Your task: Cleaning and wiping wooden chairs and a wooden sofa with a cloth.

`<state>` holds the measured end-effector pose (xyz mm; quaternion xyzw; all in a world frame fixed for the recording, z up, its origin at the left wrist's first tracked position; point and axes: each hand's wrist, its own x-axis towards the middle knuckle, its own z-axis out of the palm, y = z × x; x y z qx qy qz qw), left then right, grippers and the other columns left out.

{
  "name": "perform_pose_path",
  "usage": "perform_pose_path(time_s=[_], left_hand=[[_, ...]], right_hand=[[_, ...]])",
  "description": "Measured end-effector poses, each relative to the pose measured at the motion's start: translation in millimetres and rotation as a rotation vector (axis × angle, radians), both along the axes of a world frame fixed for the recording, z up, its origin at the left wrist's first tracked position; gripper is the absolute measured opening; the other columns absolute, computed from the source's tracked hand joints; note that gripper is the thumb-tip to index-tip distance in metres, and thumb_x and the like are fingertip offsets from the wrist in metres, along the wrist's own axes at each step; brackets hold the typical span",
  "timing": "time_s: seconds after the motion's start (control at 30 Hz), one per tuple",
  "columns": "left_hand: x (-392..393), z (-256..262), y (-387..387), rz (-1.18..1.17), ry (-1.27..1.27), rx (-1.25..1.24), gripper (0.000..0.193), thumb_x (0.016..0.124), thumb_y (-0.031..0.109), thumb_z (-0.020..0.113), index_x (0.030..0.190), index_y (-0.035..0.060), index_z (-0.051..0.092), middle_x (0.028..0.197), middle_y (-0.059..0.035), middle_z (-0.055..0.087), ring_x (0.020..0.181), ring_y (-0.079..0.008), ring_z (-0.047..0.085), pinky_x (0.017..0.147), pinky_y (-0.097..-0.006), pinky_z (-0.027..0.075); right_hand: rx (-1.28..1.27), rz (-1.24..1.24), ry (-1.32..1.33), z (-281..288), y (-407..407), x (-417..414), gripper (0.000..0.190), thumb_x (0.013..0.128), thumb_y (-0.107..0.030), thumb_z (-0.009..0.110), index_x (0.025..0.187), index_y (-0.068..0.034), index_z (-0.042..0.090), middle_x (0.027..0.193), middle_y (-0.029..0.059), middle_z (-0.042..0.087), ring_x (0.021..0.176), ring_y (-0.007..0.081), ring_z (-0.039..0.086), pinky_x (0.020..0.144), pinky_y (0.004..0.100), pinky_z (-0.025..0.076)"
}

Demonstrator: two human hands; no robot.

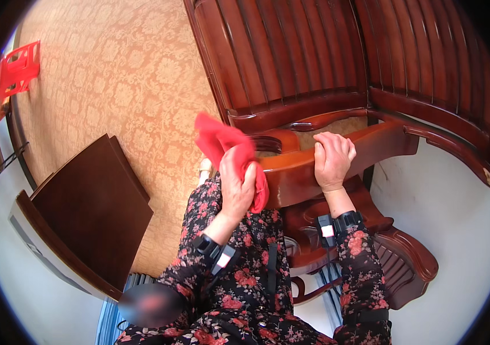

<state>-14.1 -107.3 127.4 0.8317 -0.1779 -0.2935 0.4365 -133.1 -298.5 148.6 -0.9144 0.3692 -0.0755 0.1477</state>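
Observation:
My left hand grips a bunched red cloth, whose upper end is blurred. The cloth touches the near end of a glossy reddish-brown wooden armrest. Farther along the same armrest, my right hand curls its fingers over the top edge. This armrest belongs to a piece of polished wooden seating with a slatted surface. Just below my right hand, part of the carved wooden frame shows beside the armrest. Both my wrists carry black strapped devices.
To the left stands a dark brown wooden cabinet or table. A red plastic stool is at the far left, on the tan floral-patterned floor. A second slatted section meets the first at a corner. Blue-striped fabric hangs near the bottom left.

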Motion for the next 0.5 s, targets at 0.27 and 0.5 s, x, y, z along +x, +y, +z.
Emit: perform_pose_path(time_s=[0.27, 0.5], left_hand=[[29.4, -9.0, -84.5, -0.649, -0.005, 0.068, 0.037, 0.083, 0.036, 0.057, 0.103, 0.0053, 0.063, 0.107, -0.018, 0.058, 0.097, -0.0346, 0.058, 0.083, -0.0398, 0.047], [20.8, -12.1, -112.5, -0.747, -0.045, 0.028, 0.033, 0.078, 0.031, 0.062, 0.094, 0.0018, 0.064, 0.088, -0.0199, 0.06, 0.086, -0.0349, 0.06, 0.077, -0.0414, 0.048]], right_hand=[[-0.016, 0.007, -0.047, -1.9, -2.6, -7.6, 0.014, 0.082, -0.023, 0.055, 0.091, -0.014, 0.061, 0.095, -0.0007, 0.06, 0.097, 0.0203, 0.051, 0.094, 0.0424, 0.028], [-0.035, -0.004, -0.07, -4.5, -1.5, -11.9, 0.013, 0.082, -0.023, 0.055, 0.089, -0.014, 0.061, 0.091, -0.0012, 0.06, 0.095, 0.0196, 0.052, 0.093, 0.0419, 0.029]])
